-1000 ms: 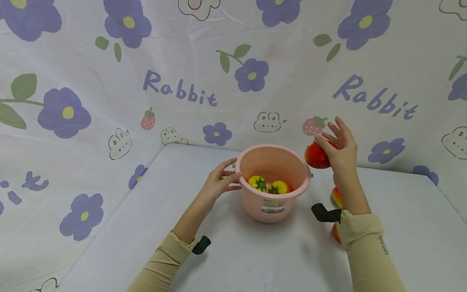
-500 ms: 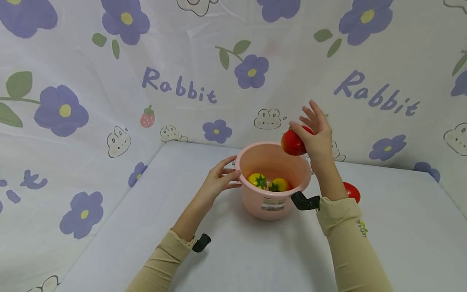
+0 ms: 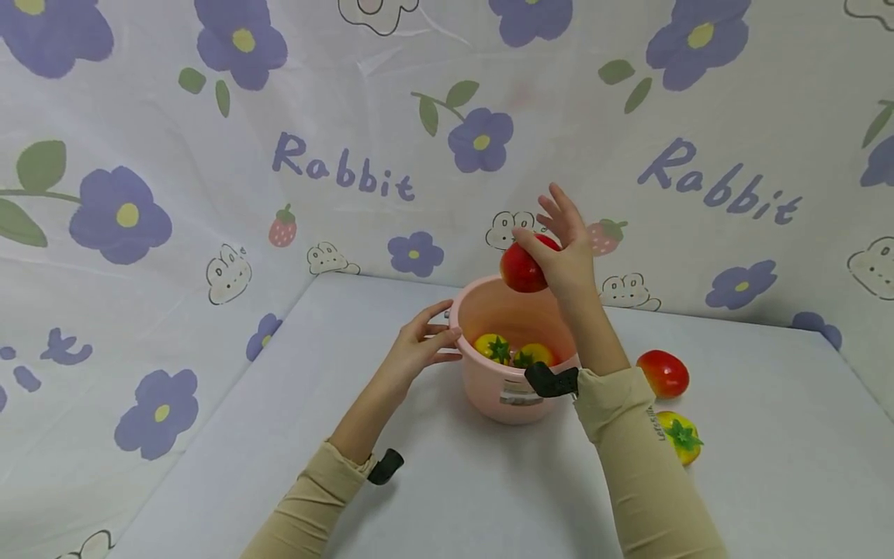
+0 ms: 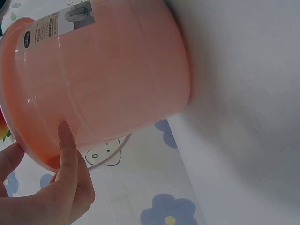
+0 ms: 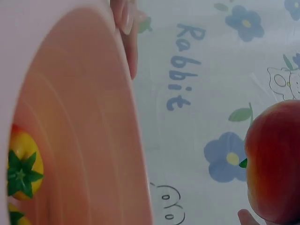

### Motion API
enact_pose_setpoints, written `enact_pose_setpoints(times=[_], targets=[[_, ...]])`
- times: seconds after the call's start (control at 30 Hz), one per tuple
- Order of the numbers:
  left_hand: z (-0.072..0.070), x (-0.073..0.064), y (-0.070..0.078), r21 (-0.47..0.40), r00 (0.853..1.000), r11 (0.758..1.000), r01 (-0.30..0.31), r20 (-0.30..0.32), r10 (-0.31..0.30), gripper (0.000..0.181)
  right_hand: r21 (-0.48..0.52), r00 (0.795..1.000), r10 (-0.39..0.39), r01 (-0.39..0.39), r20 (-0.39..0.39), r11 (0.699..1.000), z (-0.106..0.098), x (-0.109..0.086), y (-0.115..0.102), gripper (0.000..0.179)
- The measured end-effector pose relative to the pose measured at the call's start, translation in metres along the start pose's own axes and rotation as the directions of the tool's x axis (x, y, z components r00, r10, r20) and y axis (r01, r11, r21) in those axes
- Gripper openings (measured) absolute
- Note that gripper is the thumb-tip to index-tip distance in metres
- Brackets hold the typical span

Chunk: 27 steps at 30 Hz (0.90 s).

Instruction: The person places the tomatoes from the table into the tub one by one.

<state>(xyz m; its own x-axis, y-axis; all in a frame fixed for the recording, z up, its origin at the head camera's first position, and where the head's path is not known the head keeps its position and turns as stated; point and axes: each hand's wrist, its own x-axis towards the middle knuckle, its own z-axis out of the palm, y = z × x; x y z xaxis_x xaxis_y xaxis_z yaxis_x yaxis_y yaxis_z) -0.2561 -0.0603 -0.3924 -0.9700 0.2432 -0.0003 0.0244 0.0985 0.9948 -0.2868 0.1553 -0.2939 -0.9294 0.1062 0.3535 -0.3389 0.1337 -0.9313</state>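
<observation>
A pink bucket [image 3: 482,388] stands upright on the table, with two red-and-yellow toy tomatoes [image 3: 493,348] with green star-shaped tops inside. My left hand [image 3: 419,341] grips its left rim; in the left wrist view the thumb is at the rim's edge and the fingers [image 4: 68,145] lie along the outer wall. Over the bucket's far rim, my right hand [image 3: 567,252] holds another red tomato [image 3: 524,268] from above, some fingers pointing upward. The right wrist view has this tomato [image 5: 276,164] at its right edge, showing a small green tip.
Right of the bucket, a red tomato [image 3: 667,374] and a yellow-sided tomato [image 3: 680,436] lie on the white table [image 3: 475,497], the latter partly behind the right sleeve. The bucket's thin handle [image 4: 112,152] hangs at its far side. A patterned cloth [image 3: 335,93] rises behind.
My right hand has carried the red tomato leftward, from right of the bucket to above its far rim. The left hand and bucket have stayed put.
</observation>
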Motion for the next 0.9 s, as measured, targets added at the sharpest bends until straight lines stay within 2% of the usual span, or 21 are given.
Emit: enact_pose_setpoints(times=[0.2,0.5,0.9], targets=[[0.001,-0.001,0.0,0.005,1.0,1.0,0.009,0.003,-0.009,0.055,0.002,0.999,-0.02,0.019,0.026,1.0,0.01,0.0,-0.002,0.075],[0.001,0.002,-0.001,0.004,1.0,1.0,0.008,-0.005,-0.008,0.053,-0.002,0.99,-0.121,0.121,0.066,0.993,0.023,0.0,-0.003,0.071],[0.001,0.001,0.0,-0.001,1.0,1.0,0.01,-0.007,-0.01,0.054,-0.046,0.996,-0.077,0.079,0.042,0.996,0.013,-0.004,0.006,0.073]])
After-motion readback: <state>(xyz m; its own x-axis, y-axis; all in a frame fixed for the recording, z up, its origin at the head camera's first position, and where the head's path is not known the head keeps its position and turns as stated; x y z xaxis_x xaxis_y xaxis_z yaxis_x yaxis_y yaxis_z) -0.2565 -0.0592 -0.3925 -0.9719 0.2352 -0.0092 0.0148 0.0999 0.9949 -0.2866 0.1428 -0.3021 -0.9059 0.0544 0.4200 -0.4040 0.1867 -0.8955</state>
